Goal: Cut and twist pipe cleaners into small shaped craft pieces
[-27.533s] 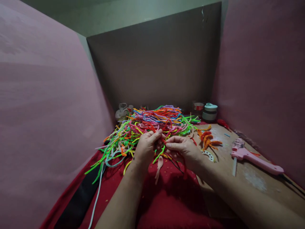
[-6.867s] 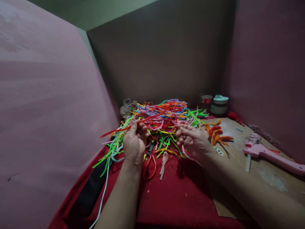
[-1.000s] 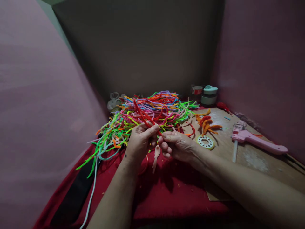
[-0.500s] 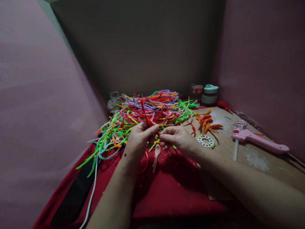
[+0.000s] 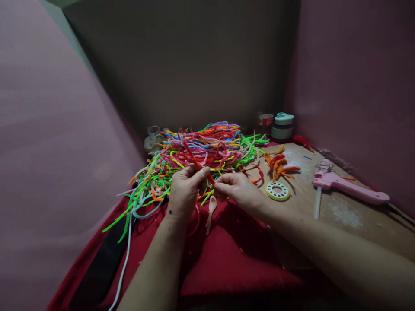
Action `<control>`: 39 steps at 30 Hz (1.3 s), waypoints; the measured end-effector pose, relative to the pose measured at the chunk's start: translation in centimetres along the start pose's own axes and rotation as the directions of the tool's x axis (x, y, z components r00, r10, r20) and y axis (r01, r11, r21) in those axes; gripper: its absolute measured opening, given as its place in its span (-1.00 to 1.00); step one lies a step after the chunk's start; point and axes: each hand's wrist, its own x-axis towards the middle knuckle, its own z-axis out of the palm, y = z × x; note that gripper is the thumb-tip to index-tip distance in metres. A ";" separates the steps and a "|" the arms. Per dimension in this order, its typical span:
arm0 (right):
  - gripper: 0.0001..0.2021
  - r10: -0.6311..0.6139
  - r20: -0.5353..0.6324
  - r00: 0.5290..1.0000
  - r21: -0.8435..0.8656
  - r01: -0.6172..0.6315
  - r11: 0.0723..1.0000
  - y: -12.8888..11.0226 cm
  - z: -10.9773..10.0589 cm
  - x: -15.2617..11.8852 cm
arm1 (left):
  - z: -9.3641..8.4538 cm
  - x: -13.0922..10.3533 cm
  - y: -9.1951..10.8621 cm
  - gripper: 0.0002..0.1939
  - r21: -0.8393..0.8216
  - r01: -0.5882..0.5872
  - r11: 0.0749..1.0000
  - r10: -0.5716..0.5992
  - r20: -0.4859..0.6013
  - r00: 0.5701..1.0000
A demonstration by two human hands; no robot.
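Note:
Between my two hands runs a red pipe cleaner [image 5: 210,178]. My left hand [image 5: 186,185] pinches it between thumb and fingers, and part of it sticks up past the knuckles. On its lower end, the fingertips of my right hand [image 5: 238,188] are closed. Just beyond both hands spreads a large heap of colourful pipe cleaners [image 5: 207,149]. Below the fingers, a small pale pink piece with a rounded head and thin tail [image 5: 211,209] lies on the red cloth [image 5: 223,255]. My curled fingers partly hide the held piece.
A brown board [image 5: 301,190] on the right carries a pink glue gun [image 5: 350,183], a yellow-rimmed tape roll [image 5: 278,190] and a bundle of orange pipe cleaners [image 5: 280,166]. Behind it stands a teal-lidded jar [image 5: 282,126]. A white cable [image 5: 127,255] and a dark flat object [image 5: 97,272] lie at left.
The red pipe cleaner now lies straighter between my hands, with its upper part tilted further left. My hands have moved slightly apart. The whole view has shifted a little.

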 end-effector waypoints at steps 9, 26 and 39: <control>-0.89 -0.031 -0.058 0.998 -0.021 0.030 0.999 0.1 0.0 -0.2 | 0.7 -0.5 0.0 -0.73 -0.076 0.089 0.993 -0.088 0.015 0.996; -0.88 0.010 0.028 1.000 0.122 -0.013 0.992 0.0 0.0 -0.1 | 0.8 -0.4 -0.5 -0.76 -0.073 0.165 0.984 -0.160 0.065 0.985; -0.89 -0.005 -0.017 1.000 0.152 0.008 0.988 0.4 -0.3 0.0 | 0.4 -0.1 -0.6 -0.75 -0.028 0.140 0.990 -0.135 0.126 0.983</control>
